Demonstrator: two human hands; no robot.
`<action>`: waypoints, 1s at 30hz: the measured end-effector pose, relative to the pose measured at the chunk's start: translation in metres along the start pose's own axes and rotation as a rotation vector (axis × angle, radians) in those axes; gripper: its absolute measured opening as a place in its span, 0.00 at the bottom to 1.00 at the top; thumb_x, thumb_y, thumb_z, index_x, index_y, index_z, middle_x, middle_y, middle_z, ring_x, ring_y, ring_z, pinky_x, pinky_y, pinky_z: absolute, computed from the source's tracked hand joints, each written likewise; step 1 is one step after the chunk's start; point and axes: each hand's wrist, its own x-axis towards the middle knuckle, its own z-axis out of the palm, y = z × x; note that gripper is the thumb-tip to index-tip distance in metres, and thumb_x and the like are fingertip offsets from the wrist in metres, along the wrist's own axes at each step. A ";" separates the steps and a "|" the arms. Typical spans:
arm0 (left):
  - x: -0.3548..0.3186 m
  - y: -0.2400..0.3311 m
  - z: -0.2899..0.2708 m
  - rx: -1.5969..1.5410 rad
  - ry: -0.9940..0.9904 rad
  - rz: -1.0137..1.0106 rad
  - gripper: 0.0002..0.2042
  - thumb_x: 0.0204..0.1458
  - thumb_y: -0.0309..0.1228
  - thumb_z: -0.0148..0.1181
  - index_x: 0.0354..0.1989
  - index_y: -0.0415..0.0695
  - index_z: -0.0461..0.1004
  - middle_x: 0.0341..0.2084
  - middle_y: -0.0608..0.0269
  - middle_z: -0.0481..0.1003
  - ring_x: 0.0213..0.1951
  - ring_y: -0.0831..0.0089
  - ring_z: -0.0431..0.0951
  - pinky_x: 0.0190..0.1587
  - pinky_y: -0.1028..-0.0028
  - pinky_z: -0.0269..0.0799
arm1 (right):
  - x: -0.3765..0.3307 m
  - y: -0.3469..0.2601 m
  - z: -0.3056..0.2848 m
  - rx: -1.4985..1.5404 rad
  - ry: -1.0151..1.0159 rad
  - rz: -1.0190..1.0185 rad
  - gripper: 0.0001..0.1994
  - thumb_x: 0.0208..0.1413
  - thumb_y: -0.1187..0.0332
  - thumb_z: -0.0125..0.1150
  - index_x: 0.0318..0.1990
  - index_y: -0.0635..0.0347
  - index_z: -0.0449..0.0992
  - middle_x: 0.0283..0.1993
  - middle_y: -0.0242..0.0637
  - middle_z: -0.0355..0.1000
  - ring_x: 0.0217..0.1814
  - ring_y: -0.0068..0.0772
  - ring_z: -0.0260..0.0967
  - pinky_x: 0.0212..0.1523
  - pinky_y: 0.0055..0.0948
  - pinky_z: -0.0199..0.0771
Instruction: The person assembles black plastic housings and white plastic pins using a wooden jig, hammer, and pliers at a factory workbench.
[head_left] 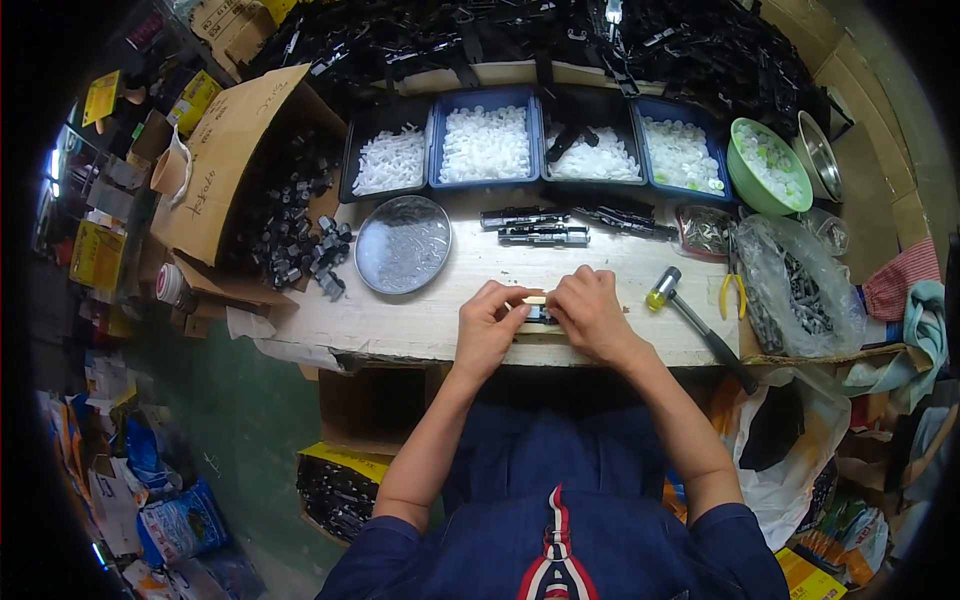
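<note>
At the front of the pale worktop, my left hand (485, 328) grips the left end of a small black-and-grey mechanical part (541, 314), thumb and fingers bent round it. My right hand (595, 312) is closed at the part's right end, its fingertips pinched together. Pale wood-coloured edges show just above and below the part; the fingers hide most of it. Beyond my hands lie similar long black-and-silver mechanisms (543, 237). To the right rests a hammer (690, 313) with a yellow face and dark handle, untouched.
A round metal tray (404, 244) with white powder or grains stands left, beside a carton (222, 165) spilling dark small parts. Behind are bins of white plastic pieces (487, 142) and a green bowl (768, 168). Yellow-handled pliers (733, 290) and a clear bag (800, 285) lie right.
</note>
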 end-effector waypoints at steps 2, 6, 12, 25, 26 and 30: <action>0.002 -0.002 0.002 0.016 -0.018 0.010 0.09 0.42 0.18 0.57 0.34 0.39 0.75 0.23 0.68 0.66 0.21 0.83 0.64 0.25 0.83 0.61 | 0.001 0.001 0.000 -0.023 -0.021 -0.016 0.04 0.44 0.71 0.56 0.28 0.55 0.68 0.27 0.31 0.62 0.35 0.33 0.58 0.38 0.34 0.51; 0.009 -0.004 0.004 0.092 -0.072 0.034 0.10 0.41 0.19 0.59 0.34 0.40 0.76 0.23 0.68 0.67 0.22 0.84 0.64 0.25 0.83 0.61 | 0.004 0.001 -0.005 -0.076 -0.116 -0.027 0.05 0.43 0.74 0.53 0.30 0.56 0.69 0.29 0.32 0.62 0.38 0.34 0.57 0.40 0.35 0.51; 0.028 0.013 0.008 0.549 -0.261 0.086 0.10 0.37 0.25 0.64 0.31 0.41 0.75 0.22 0.61 0.70 0.23 0.72 0.70 0.27 0.75 0.66 | -0.003 0.006 -0.005 -0.064 -0.042 0.018 0.06 0.43 0.72 0.55 0.31 0.55 0.69 0.30 0.32 0.63 0.38 0.33 0.58 0.40 0.36 0.51; 0.164 0.058 0.062 0.758 -0.248 0.352 0.09 0.40 0.32 0.59 0.26 0.39 0.75 0.24 0.50 0.73 0.28 0.53 0.73 0.31 0.64 0.69 | -0.040 0.127 -0.100 -0.519 0.203 0.545 0.04 0.41 0.70 0.58 0.27 0.54 0.73 0.28 0.32 0.66 0.37 0.37 0.62 0.38 0.39 0.54; 0.180 0.057 0.074 0.799 -0.204 0.407 0.08 0.40 0.31 0.59 0.26 0.39 0.75 0.24 0.50 0.73 0.29 0.52 0.73 0.32 0.63 0.69 | -0.039 0.134 -0.104 -0.523 0.215 0.544 0.04 0.41 0.70 0.58 0.27 0.54 0.73 0.28 0.32 0.66 0.37 0.37 0.62 0.38 0.39 0.54; 0.220 0.042 0.102 1.001 -0.228 0.325 0.08 0.37 0.31 0.61 0.25 0.40 0.76 0.24 0.47 0.73 0.32 0.50 0.74 0.35 0.60 0.70 | -0.037 0.162 -0.098 -0.644 0.054 0.624 0.05 0.41 0.70 0.57 0.28 0.56 0.74 0.31 0.37 0.68 0.40 0.39 0.63 0.41 0.45 0.55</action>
